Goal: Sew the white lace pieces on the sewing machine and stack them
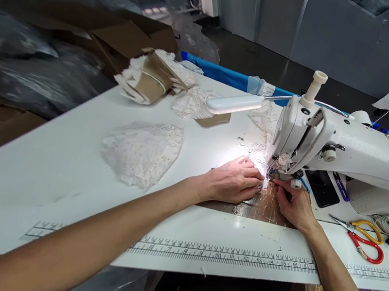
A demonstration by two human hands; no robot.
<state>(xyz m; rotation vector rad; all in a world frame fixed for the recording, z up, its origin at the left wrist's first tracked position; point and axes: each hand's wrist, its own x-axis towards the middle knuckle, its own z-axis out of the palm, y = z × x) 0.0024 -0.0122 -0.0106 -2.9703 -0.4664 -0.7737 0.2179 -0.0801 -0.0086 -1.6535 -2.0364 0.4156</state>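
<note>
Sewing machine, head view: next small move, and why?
Probably a slight guiding nudge of the white lace with the left grip, keeping fingertips clear. The left grip rests flat just left of the sewing machine's needle area, the right grip sits close on its right, and lace lies beyond it.

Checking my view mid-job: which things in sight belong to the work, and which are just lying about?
Seemingly in use:
left hand
right hand
sewing machine
lace by the machine

Seemingly lying about:
phone
red-and-yellow-handled scissors
cardboard box
</note>
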